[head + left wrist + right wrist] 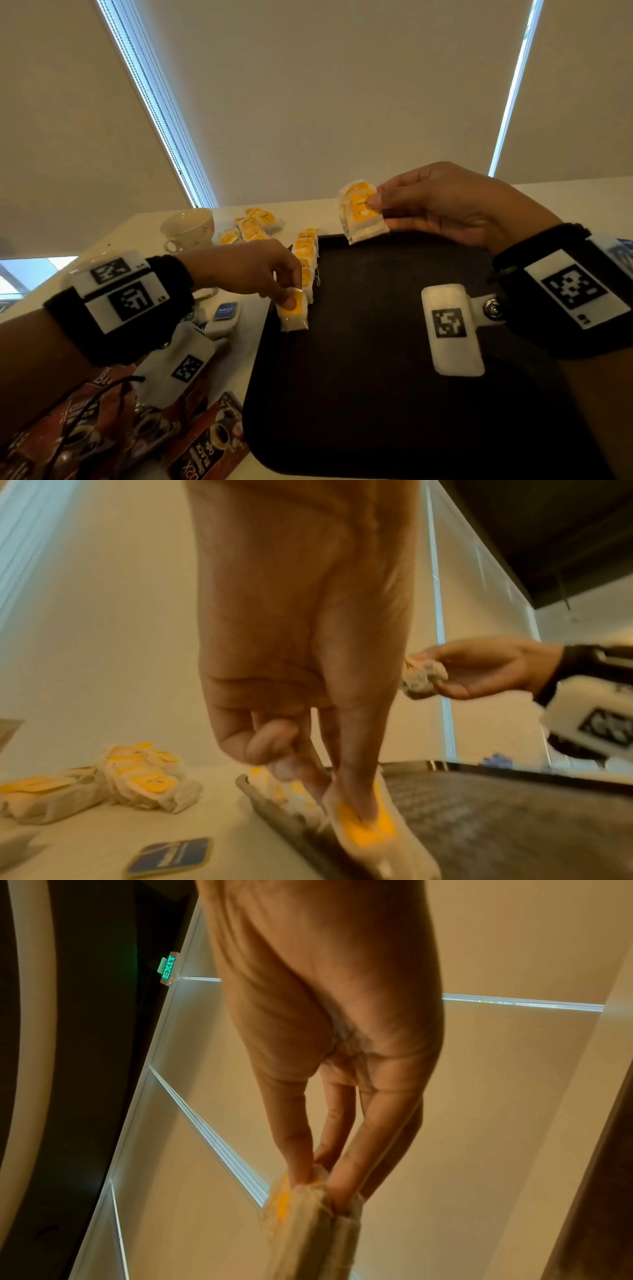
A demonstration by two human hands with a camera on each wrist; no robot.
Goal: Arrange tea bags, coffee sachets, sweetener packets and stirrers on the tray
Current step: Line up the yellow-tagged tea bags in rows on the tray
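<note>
While the left hand [253, 270] pinches one yellow-labelled tea bag [293, 310] between thumb and fingertips at the left edge of the dark tray [376, 394], the right hand [445, 205] holds a small stack of tea bags [361, 210] above the tray's far edge, thumb on the front label and fingers behind. From the left wrist view, the forefinger [359, 785] presses down on the yellow label of the held bag [365, 829], which leans against the tray's raised rim [291, 823]; the other fingers curl in behind it. A row of tea bags [306, 260] stands on edge along that same left side of the tray, running away from the held bag toward the far edge. In the right wrist view, the stack [308, 1223] hangs pinched between the thumb and fingers [294, 1137]. On the pale table [253, 342] beyond the tray lies a loose pile of tea bags [253, 224], and just beside it stands a white teacup [188, 228]. Near the left wrist sits a small white packet with a blue label [224, 313], and at the near left corner lie reddish-brown coffee sachets [205, 445]. Both wrists wear black bands with white marker tags.
</note>
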